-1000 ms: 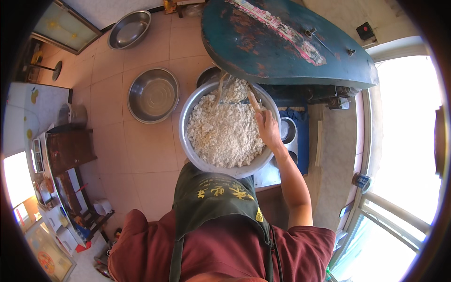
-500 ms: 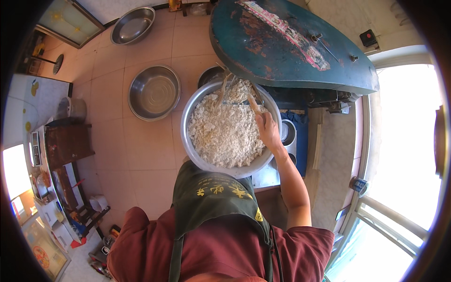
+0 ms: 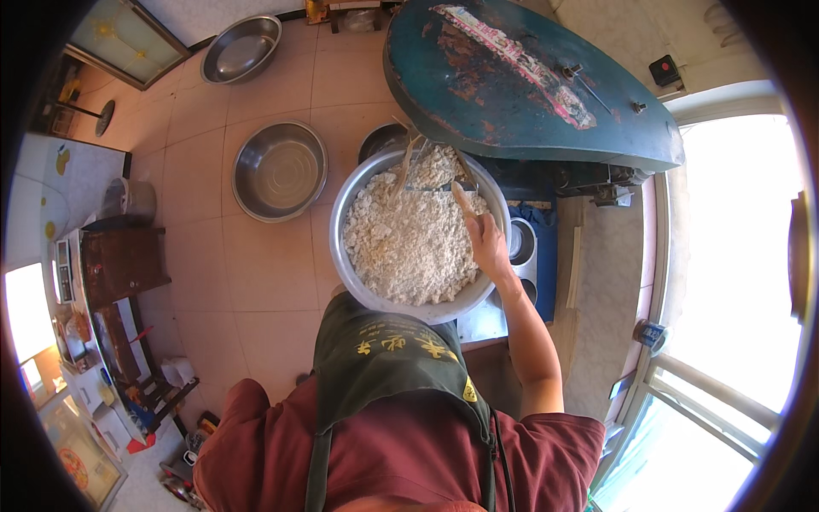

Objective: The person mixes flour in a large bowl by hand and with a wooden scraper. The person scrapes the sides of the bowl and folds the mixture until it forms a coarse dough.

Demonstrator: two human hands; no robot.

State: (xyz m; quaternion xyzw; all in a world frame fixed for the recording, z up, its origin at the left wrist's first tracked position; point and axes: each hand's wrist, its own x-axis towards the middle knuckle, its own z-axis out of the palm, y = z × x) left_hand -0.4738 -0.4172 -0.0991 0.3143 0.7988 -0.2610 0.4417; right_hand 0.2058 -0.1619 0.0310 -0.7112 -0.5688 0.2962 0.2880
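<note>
A wide metal bowl [image 3: 337, 226] stands in front of me, filled with pale, crumbly flour mixture [image 3: 409, 247]. My right hand [image 3: 489, 246] is over the bowl's right side, its fingers closed round the wooden handle of a scraper [image 3: 462, 200]. The scraper's flat edge appears to lie across the mixture near the far rim, partly hidden by crumbs. Beyond that edge, more crumbs lie among thin tan bars under a green machine [image 3: 520, 85]. My left sleeve [image 3: 235, 414] shows at the lower left, but my left hand is hidden.
Two wide metal basins stand on the tiled floor, one left of the bowl [image 3: 281, 171] and one farther back [image 3: 241, 49]. Another dark basin [image 3: 381, 141] sits partly behind the bowl. Metal containers [image 3: 522, 241] are at its right, beside a blue surface. A wooden cabinet [image 3: 126, 264] is at far left.
My right hand and the scraper have shifted slightly toward me, still at the bowl's right side. The bowl and the mixture look nearly the same.
</note>
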